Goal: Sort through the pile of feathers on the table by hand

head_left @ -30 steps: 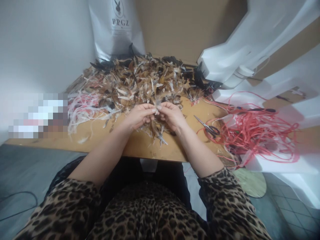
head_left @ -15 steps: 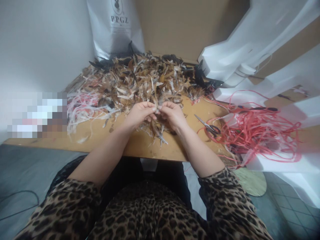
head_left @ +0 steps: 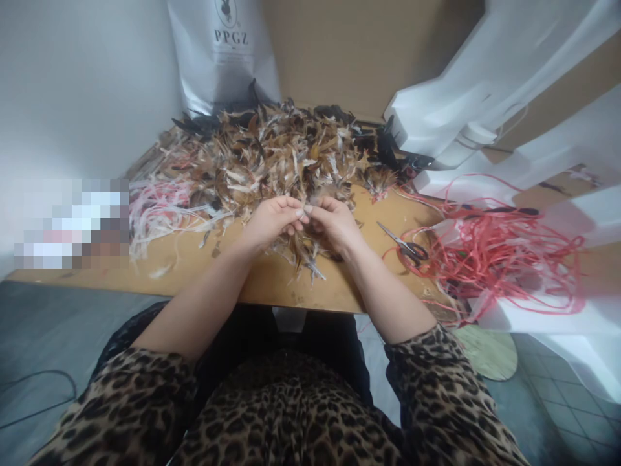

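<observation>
My left hand is closed in a pinch, thumb against fingers, on the pale quill end of a feather. Its fingertips meet those of my right hand, which is also pinched on feathers; a blurred brown tuft shows above its fingers. How many feathers the two hands hold is hidden. Just beyond them spreads a large heap of brown and white feathers. A few loose feathers lie on the wooden table below my hands.
Black-handled scissors lie open to the right. Beyond them is a tangle of red plastic strips. White and pink strips sit on the left. A white printed bag stands behind the heap, with a brown board beside it.
My hands stay in the same place while the fingertips shift slightly. The right fingers have drawn closer over the left, and the tuft now shows above the right hand.
</observation>
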`<move>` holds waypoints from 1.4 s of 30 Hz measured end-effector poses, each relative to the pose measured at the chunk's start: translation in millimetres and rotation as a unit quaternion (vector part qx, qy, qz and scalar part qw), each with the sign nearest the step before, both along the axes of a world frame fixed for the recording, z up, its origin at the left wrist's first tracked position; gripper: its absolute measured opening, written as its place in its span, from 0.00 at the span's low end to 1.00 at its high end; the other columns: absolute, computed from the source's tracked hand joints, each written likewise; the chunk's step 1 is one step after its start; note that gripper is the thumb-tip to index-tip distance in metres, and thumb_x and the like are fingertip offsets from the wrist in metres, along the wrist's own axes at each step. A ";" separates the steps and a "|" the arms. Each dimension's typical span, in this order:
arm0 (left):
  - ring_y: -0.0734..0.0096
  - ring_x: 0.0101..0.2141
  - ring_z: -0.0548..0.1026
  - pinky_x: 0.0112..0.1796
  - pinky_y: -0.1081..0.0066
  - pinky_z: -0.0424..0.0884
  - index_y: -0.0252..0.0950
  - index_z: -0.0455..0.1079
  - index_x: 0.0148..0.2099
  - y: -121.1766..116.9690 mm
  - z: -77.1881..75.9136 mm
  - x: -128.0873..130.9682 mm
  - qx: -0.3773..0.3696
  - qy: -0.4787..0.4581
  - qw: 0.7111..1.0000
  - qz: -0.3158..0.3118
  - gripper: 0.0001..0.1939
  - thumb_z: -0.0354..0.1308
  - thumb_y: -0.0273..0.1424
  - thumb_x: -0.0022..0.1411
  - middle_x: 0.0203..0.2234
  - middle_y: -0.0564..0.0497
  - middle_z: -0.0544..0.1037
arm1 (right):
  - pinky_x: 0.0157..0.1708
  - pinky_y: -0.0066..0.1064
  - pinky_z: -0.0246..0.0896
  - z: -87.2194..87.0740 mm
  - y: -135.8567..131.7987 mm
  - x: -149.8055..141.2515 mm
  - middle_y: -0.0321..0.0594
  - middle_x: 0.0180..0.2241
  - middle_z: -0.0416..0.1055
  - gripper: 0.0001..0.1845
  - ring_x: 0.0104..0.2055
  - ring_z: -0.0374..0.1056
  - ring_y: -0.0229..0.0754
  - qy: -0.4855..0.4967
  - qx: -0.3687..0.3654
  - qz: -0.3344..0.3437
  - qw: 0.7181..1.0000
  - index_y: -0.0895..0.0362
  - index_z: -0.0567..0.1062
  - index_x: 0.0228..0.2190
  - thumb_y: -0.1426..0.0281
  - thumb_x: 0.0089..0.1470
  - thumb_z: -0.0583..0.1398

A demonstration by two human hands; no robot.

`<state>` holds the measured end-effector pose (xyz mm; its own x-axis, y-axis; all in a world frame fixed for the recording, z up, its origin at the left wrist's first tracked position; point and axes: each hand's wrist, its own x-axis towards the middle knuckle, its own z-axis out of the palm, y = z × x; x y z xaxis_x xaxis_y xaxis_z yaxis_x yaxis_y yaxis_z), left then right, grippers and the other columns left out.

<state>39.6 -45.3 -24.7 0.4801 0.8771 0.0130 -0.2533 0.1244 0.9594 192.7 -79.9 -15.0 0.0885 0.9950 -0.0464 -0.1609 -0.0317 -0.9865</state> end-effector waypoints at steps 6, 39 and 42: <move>0.83 0.19 0.71 0.20 0.82 0.64 0.31 0.69 0.37 0.4 0.3 -0.6 -0.032 -0.028 0.999 -0.011 0.13 0.67 0.26 0.50 0.22 0.52 0.78 | 0.20 0.24 0.47 0.2 1.5 1.2 0.30 0.16 0.67 0.20 0.19 0.56 0.29 0.043 -0.020 0.022 0.999 0.57 0.74 0.25 0.58 0.34 0.72; 0.79 0.23 0.71 0.26 0.78 0.66 0.33 0.74 0.33 -4.2 7.3 0.3 0.083 0.049 0.984 0.151 0.08 0.67 0.32 0.54 0.25 0.51 0.77 | 0.18 0.26 0.33 1.0 2.2 6.7 0.25 0.15 0.52 0.22 0.17 0.43 0.27 0.028 0.043 0.021 0.998 0.55 0.64 0.19 0.59 0.40 0.70; 0.75 0.29 0.73 0.31 0.76 0.68 0.35 0.77 0.31 -10.9 11.5 0.3 0.209 0.109 0.951 0.199 0.04 0.67 0.30 0.52 0.28 0.50 0.78 | 0.19 0.27 0.33 -0.1 3.0 7.0 0.26 0.16 0.54 0.21 0.17 0.43 0.28 0.014 0.046 -0.001 0.999 0.55 0.63 0.19 0.60 0.41 0.69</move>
<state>40.0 -56.2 -13.2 0.1426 0.9304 0.3378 0.0100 -0.3426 0.9394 199.6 -76.9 -15.1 0.0908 0.9950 0.0422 -0.1889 0.0588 -0.9802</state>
